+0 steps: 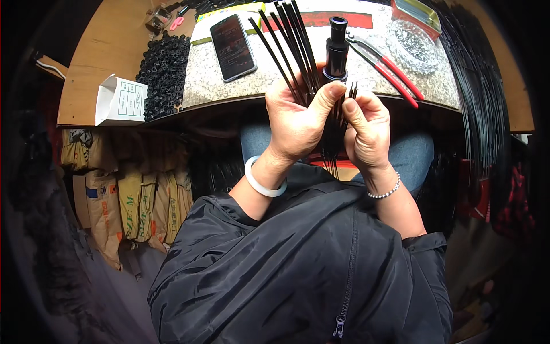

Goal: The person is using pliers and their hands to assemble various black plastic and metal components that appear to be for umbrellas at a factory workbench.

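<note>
In front of my lap, my left hand (295,123) is closed around a fan of thin black rods (286,46), like umbrella ribs. They point up and away over the table edge, and more dark rod ends (331,150) hang below between my hands. A stepped, glossy black plastic tube (337,51) stands upright just above my left thumb; what supports its lower end is hidden. My right hand (368,129), close beside the left, pinches several short rod tips (353,87) between thumb and fingers.
On the speckled tabletop (212,94) lie a phone (233,49), red-handled pliers (395,77) and a clear glass dish (413,46). Small black parts (163,71) are heaped beside a white box (123,100) at left. Long black rods (478,86) drape over the right edge.
</note>
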The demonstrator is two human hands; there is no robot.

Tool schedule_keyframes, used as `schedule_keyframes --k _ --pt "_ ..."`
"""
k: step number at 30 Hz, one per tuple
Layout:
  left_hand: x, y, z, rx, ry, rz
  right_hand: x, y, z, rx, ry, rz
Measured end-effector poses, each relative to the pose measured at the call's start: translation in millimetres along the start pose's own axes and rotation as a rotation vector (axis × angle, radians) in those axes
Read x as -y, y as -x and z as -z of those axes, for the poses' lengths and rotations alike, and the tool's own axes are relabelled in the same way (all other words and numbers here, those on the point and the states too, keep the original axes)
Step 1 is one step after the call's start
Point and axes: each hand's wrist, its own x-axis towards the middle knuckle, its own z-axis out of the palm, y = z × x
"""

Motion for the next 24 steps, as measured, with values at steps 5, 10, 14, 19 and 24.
schedule_keyframes --k 5,10,14,19,24 --pt "2 2 4 0.059 -0.007 0.001 7 -5 -3 0.046 -0.025 -0.131" --pt "6 3 1 0.036 0.008 -0.024 8 -3 -4 0.042 -0.009 -0.091" --pt "2 1 -4 0.032 -0.005 -0.104 10 -3 -5 0.047 -0.068 -0.024" --pt "0 4 -3 -0.001 0.000 -0.090 15 -6 -3 0.073 -0.041 -0.163" --pt "3 7 2 0.067 -0.051 -0.084 17 -10 -6 0.072 -0.110 -0.230"
